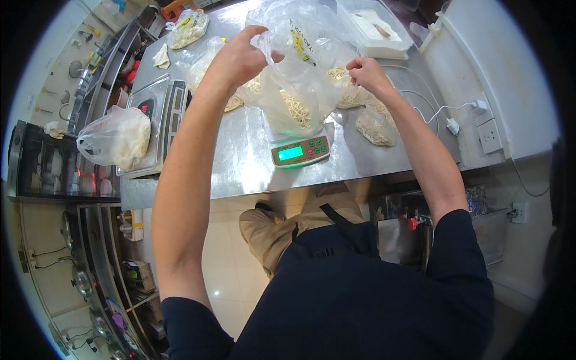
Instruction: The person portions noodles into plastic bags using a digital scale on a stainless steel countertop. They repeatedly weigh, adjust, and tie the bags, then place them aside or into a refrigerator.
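My left hand point(245, 56) grips the gathered neck of a clear plastic bag point(315, 90). Noodles point(296, 110) lie inside that bag, which rests on a small digital kitchen scale point(300, 153) with a lit green display. To its right, my right hand point(370, 75) is raised with the fingers curled together, just above a bag of noodles point(353, 96). Whether anything is pinched between those fingertips I cannot tell. Another small bag of noodles point(375, 128) sits farther right on the metal table point(234, 153).
A larger scale point(146, 96) on the left carries a plastic bag of pale dough-like food point(121, 137). White powder fills a plastic tub point(375, 29) at the back right. Cables run to a wall socket point(489, 136). Another filled bag point(189, 29) lies at the back left.
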Available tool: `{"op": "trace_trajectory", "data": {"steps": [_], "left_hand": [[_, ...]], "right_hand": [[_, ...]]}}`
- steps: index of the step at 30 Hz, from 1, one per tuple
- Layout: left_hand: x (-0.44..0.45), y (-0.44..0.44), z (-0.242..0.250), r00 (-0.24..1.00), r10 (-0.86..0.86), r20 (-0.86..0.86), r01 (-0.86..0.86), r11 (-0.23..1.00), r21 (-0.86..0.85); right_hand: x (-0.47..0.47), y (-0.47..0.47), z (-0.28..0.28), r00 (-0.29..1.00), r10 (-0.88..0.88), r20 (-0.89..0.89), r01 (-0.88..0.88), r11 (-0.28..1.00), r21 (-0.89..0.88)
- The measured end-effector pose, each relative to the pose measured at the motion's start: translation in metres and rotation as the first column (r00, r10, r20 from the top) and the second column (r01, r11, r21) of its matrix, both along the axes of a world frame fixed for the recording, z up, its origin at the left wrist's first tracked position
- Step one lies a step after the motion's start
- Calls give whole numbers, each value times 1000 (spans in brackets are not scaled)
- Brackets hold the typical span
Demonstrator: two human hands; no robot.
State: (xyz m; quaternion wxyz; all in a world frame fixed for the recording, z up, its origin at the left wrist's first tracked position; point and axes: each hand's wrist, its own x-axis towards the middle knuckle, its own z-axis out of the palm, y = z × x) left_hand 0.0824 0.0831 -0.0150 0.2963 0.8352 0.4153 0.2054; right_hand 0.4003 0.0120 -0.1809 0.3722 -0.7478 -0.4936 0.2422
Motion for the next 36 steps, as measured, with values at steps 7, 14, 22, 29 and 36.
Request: {"op": "trace_trajectory", "data": {"steps": [7, 14, 22, 29, 36], "left_hand": [[-13, 8, -2, 999, 24, -21, -26, 996, -91], [-21, 11, -10, 1000, 14, 24, -10, 991, -136], [-23, 10, -5, 996, 24, -83, -31, 996, -86], [-39, -5, -3, 985, 47, -167, -51, 999, -20], [-48, -14, -19, 990, 77, -115, -70, 996, 63]], "right_hand": [[3, -3, -4, 1000, 13, -15, -12, 1000, 28], [4, -2, -3, 1000, 17, -11, -17, 1000, 19], [0, -3, 1, 1000, -4, 9, 5, 999, -53], [-74, -55, 114, 966, -171, 192, -58, 582, 811], [-190, -34, 148, 594, 536, 600, -672, 741, 3]]}}
